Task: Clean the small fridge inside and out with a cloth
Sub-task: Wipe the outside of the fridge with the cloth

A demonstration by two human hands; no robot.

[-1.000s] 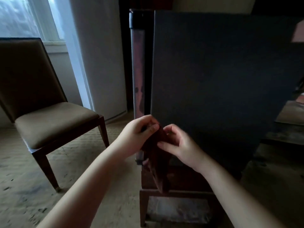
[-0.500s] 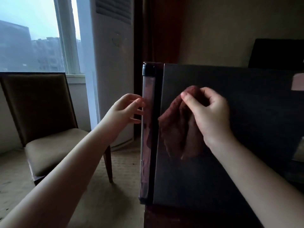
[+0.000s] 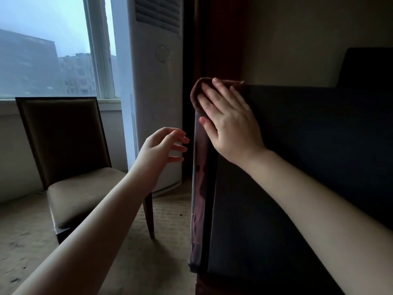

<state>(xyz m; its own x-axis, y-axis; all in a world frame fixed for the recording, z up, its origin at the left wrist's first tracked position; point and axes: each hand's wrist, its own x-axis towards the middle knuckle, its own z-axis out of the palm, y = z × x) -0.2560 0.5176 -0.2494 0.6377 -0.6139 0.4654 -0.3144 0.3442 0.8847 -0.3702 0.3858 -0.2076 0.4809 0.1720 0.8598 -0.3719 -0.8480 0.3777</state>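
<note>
The small black fridge [image 3: 302, 177] fills the right half of the view, its side panel facing me and its door edge [image 3: 198, 199] at the left. A dark reddish-brown cloth [image 3: 196, 92] lies over the fridge's top left corner. My right hand [image 3: 228, 124] presses flat on the cloth with straight fingers. My left hand [image 3: 164, 149] hovers just left of the door edge, fingers loosely spread, holding nothing and not touching the fridge.
A wooden chair [image 3: 63, 158] with a tan seat stands at the left under a window [image 3: 49, 45]. A tall white floor-standing air conditioner [image 3: 157, 86] rises behind my left hand. The fridge stands on a wooden stand [image 3: 204, 284]. Carpet covers the floor.
My right hand carried the cloth up from the fridge's side to its top left corner and flattened onto it. My left hand let go of the cloth and drew slightly away from the door edge.
</note>
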